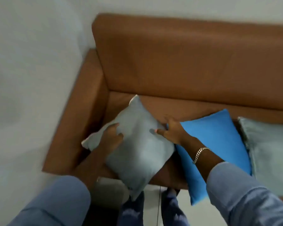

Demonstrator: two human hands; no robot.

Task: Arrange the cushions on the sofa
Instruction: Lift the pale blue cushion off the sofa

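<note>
A pale grey-blue cushion (137, 144) is held over the left end of the brown sofa's seat (170, 105), turned corner-up. My left hand (111, 137) grips its left edge and my right hand (171, 131) grips its right edge, thumb on the front face. A bright blue cushion (219, 144) lies flat on the seat just to the right, partly under my right forearm. Further right, a second pale grey-blue cushion (271, 154) lies on the seat, cut off by the frame's edge.
The sofa's tall backrest (186, 59) runs along the white wall, and its armrest (75, 121) closes the left end. A grey object (109, 188) sits below the held cushion near my legs. White floor shows at the left.
</note>
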